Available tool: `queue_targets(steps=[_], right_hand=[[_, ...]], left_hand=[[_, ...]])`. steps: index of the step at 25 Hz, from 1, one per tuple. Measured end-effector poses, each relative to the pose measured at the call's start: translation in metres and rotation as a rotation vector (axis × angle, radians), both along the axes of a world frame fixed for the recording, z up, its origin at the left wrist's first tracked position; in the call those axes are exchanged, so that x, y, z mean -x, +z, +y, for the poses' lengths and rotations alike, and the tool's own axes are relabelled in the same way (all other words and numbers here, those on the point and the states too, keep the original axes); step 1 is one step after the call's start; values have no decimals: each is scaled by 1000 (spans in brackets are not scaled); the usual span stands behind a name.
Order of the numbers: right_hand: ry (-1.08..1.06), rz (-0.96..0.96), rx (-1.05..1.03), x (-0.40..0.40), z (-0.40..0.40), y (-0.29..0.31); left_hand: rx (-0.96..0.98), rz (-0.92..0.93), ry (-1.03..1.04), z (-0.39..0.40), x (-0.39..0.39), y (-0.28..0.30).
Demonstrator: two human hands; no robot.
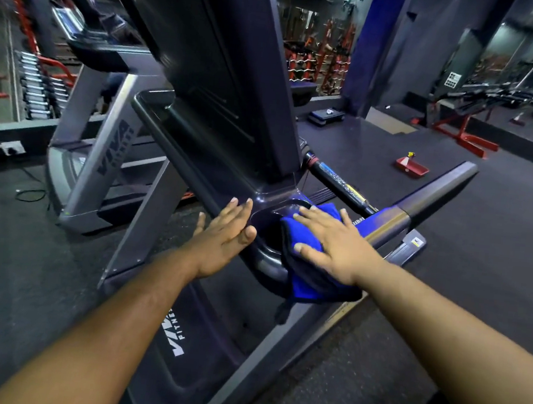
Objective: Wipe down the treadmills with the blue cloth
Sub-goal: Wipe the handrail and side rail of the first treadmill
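A dark treadmill point(222, 105) fills the middle of the head view, its tall console panel leaning away from me. The blue cloth point(308, 280) lies bunched over the console's near corner, one end hanging down. My right hand point(333, 243) presses flat on the cloth with straight, spread fingers. To the cloth's left, my left hand point(227, 235) rests open against the console's rim and holds nothing. A grey handrail point(430, 199) runs back to the right from under the cloth.
A second grey treadmill point(99, 151) stands close on the left. A red tray point(412, 167) lies on the dark floor to the right, with red weight benches point(463, 133) and racks behind. A blue pillar point(369, 41) rises beyond the console.
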State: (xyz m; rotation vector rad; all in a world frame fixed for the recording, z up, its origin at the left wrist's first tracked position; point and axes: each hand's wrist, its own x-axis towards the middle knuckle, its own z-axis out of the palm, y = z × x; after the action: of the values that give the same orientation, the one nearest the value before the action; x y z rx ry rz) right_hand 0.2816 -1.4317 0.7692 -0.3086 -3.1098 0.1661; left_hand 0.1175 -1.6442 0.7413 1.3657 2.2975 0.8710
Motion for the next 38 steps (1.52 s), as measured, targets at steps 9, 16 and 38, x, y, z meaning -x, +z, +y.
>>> queue_targets(steps=[9, 16, 38], right_hand=[[-63, -92, 55, 50, -42, 2], [-255, 381, 19, 50, -3, 17], [45, 176, -34, 28, -64, 2]], left_hand=[[-30, -80, 14, -1, 6, -1], [-13, -39, 31, 1, 0, 1], [-50, -123, 2, -2, 7, -2]])
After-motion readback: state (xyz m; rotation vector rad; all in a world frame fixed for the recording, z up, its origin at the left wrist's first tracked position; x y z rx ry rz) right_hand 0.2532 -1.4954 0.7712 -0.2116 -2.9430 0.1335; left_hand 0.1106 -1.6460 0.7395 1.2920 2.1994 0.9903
